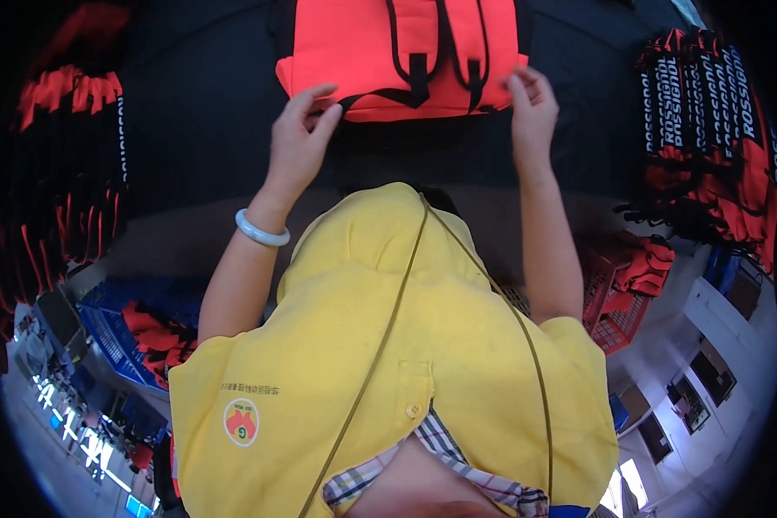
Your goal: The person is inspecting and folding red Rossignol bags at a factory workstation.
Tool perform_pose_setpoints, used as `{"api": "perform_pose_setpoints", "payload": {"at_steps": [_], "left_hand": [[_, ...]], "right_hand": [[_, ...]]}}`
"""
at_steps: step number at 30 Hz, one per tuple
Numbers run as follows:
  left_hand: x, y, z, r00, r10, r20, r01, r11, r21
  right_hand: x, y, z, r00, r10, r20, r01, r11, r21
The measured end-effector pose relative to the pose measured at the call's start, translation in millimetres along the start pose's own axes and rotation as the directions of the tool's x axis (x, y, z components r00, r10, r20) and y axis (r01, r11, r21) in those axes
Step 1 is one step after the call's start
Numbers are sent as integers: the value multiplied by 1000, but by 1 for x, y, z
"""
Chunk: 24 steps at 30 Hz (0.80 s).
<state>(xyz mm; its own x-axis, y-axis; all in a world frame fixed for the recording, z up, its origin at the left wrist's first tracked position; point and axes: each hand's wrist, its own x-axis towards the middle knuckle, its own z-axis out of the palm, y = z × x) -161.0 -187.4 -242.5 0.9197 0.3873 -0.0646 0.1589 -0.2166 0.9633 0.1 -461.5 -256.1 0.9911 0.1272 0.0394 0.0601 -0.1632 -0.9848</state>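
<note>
Reaching forward over a dark table (207,104), the person has both hands at the near edge of an orange bag (388,52) that lies flat, strap side up, in the middle of the work surface. The left hand (300,142) sits at the bag's near left corner, fingers curled loosely with thumb and forefinger close together around a black strap end; whether they actually pinch it cannot be told. The right hand (531,108) is at the near right corner, fingers bent and slightly apart, tips touching the fabric edge. A pale bangle (261,231) rings the left wrist.

Judging by how things lie, the bag is already laid out and squared on the table, and the handling of its lower edge and straps looks only just started.

Off to the right stands a stack (707,129) of red-and-black bags, well apart from the hands; a similar heap (69,155) lies at the left. Lower down, a blue crate (116,332) and a red crate (617,302) hold more red pieces. Nothing lies between the hands and the bag; the yellow shirt (388,363) fills the foreground
</note>
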Motion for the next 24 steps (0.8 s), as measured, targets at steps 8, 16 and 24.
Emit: {"api": "perform_pose_setpoints", "payload": {"at_steps": [8, 16, 24], "left_hand": [[18, -7, 51, 954, 244, 175, -300, 742, 600], [35, 3, 112, 1000, -21, 10, 5, 624, 782], [-7, 38, 37, 980, -197, 43, 195, 980, 35]], "right_hand": [[-59, 43, 39, 897, 381, -226, -362, 924, 121], [-63, 37, 49, 880, 432, -199, -382, 891, 244], [-85, 13, 13, 950, 302, -84, -294, 951, 95]]}}
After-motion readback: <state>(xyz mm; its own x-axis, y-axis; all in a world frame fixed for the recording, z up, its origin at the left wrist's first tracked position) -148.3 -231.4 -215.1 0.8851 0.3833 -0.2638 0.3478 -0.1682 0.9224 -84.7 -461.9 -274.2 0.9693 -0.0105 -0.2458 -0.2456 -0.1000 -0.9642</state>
